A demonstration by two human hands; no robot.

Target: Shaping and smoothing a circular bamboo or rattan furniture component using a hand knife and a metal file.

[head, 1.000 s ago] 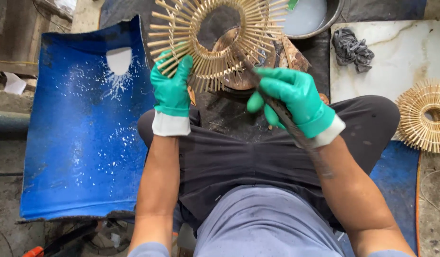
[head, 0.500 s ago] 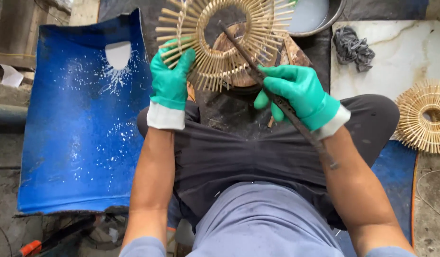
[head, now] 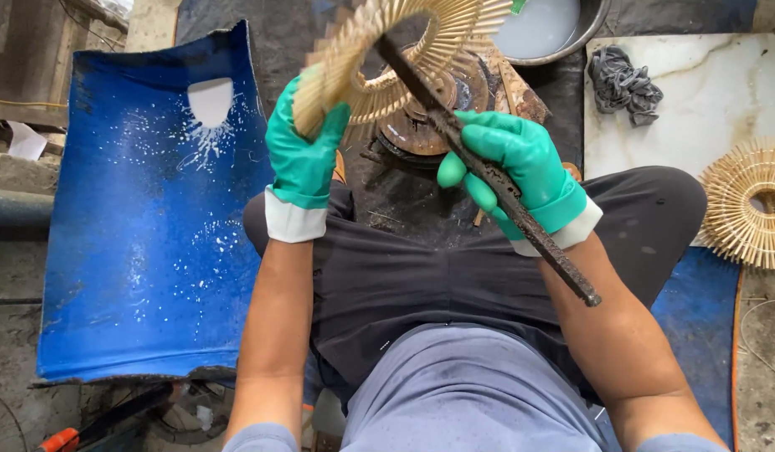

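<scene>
Left hand (head: 306,167) clamped on bamboo ring (head: 387,59) rim, now tilted edge-on | right hand (head: 521,167) closed round dark rod (head: 488,172), tip through ring centre | ring held above lap; turning judged underway.

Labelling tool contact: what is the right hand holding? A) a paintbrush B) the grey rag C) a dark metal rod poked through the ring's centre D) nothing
C: the right hand is closed round a dark, rusty rod whose upper end passes through the opening of the woven stick ring, which the left hand holds by its edge.
</scene>
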